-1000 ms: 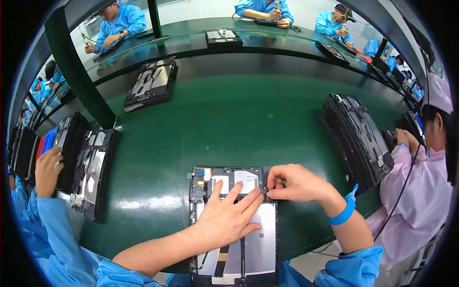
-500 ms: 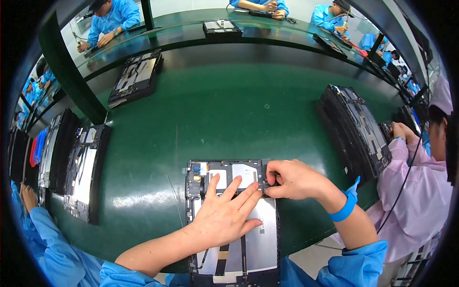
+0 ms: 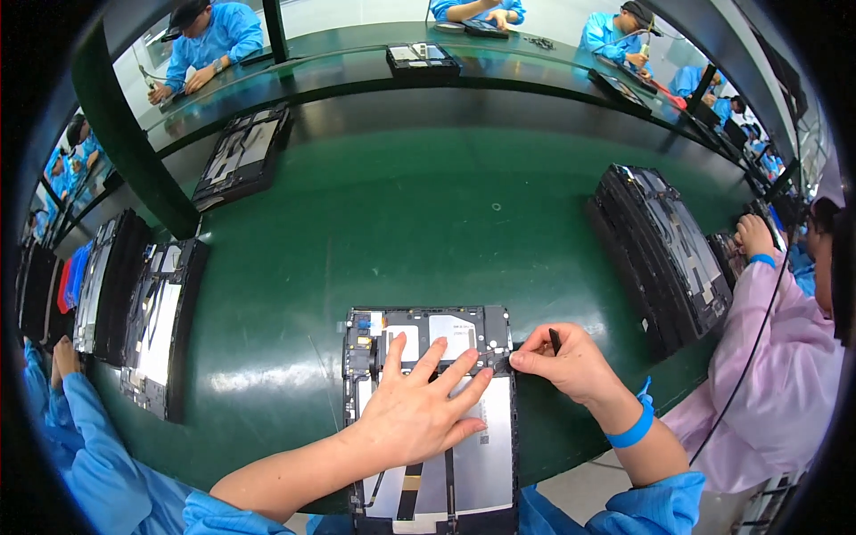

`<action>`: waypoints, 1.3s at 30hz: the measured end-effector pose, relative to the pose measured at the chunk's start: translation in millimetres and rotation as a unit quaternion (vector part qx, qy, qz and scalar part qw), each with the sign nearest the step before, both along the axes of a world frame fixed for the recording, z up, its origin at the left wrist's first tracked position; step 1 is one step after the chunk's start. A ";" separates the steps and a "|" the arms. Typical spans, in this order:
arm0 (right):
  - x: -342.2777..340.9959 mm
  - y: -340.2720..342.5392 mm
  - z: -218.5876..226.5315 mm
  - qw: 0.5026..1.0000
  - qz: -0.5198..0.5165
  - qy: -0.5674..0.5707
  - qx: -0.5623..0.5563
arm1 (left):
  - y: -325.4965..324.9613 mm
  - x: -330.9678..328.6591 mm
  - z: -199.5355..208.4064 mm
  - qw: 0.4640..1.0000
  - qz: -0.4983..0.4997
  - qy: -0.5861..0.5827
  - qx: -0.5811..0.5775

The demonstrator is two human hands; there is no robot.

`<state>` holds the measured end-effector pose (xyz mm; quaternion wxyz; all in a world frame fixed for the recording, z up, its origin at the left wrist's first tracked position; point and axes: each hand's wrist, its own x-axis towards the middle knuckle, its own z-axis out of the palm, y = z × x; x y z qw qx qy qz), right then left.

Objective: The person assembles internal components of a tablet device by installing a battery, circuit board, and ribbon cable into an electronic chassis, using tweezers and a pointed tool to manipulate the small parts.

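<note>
An open tablet-like device [image 3: 486, 446] lies in front of me, its silver panels, dark cables and small circuit parts showing. My left hand [image 3: 419, 406] rests across its upper part, palm down with fingers spread. At the device's upper right edge is my right hand [image 3: 562, 361], its fingers pinched on a thin dark tool [image 3: 555, 341] whose black end sticks up above them. Most of that tool is covered by the fingers, so its exact kind cannot be told. A blue band circles my right wrist.
Stacks of similar opened devices stand on the green table at the right [image 3: 669, 241], the left [image 3: 160, 312] and the far left [image 3: 245, 156]. A dark green post [image 3: 143, 152] rises at the left. A person in pink [image 3: 740, 348] works close by at my right.
My right hand has drawn back slightly right and down to the device's edge, and the tool's black end now shows. My left hand stays spread on the device.
</note>
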<state>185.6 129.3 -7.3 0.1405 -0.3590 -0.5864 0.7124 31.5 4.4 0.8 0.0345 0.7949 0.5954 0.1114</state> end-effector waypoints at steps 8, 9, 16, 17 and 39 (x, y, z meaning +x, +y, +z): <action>-21.1 9.3 7.4 0.932 0.032 -0.014 0.360 | 2.9 2.4 5.1 0.999 -0.022 0.036 0.010; -25.0 8.2 10.8 0.904 0.048 0.004 0.424 | 3.0 3.0 5.7 0.999 -0.020 0.039 0.010; -43.2 2.4 1.2 0.856 0.119 -0.027 0.502 | 0.2 -1.6 1.5 1.000 -0.012 0.009 0.010; -43.0 2.6 2.9 0.856 0.120 -0.025 0.502 | 0.8 -1.5 2.3 1.000 -0.009 -0.011 0.000; 14.4 -2.2 -0.7 0.989 0.064 0.074 0.113 | 3.9 -8.2 -2.7 0.998 -0.002 -0.070 0.002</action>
